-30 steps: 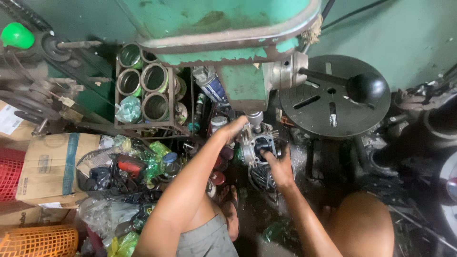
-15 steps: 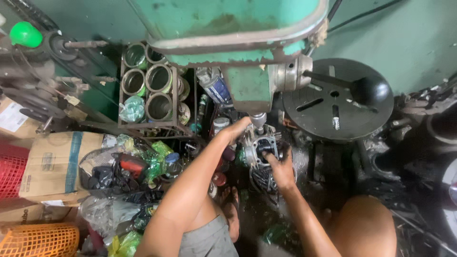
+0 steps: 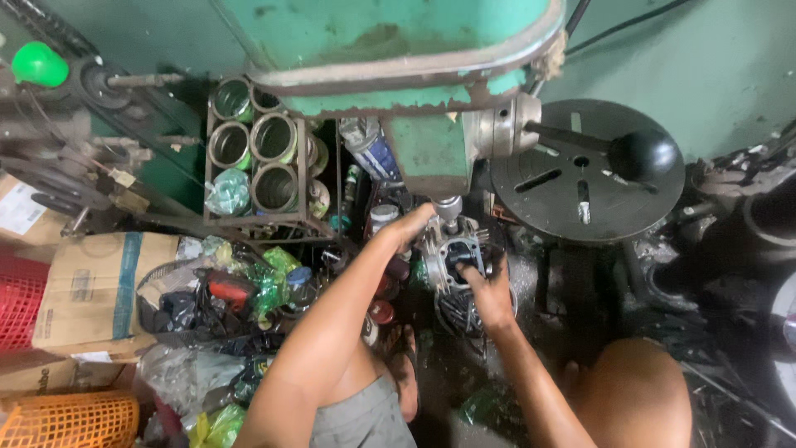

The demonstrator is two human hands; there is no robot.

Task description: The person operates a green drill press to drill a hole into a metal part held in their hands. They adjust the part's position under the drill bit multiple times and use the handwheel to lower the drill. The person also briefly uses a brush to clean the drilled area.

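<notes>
Our fingers point(image 3: 468, 270) of the right hand point(image 3: 489, 290) curl onto the near rim of the metal engine part point(image 3: 452, 253), grasping it from below, while the left hand point(image 3: 410, 226) lies over its upper left edge, fingers bent on the casting, though we cannot tell how firmly they close. The part sits between both our hands, touching each, directly under the drill spindle point(image 3: 448, 207) of the green drill press point(image 3: 414, 91). Its round bore faces up at us, so its axis runs in line with the spindle above; the left hand is nearer the spindle, the right nearer our body.

Further out, the black-knobbed feed lever point(image 3: 638, 153) reaches right over a round slotted table point(image 3: 547, 178). To the left stands a rack of open tins point(image 3: 253, 158), below it a heap of green plastic wrappers point(image 3: 274, 265), a cardboard box point(image 3: 99, 286) and an orange basket point(image 3: 66, 419).
</notes>
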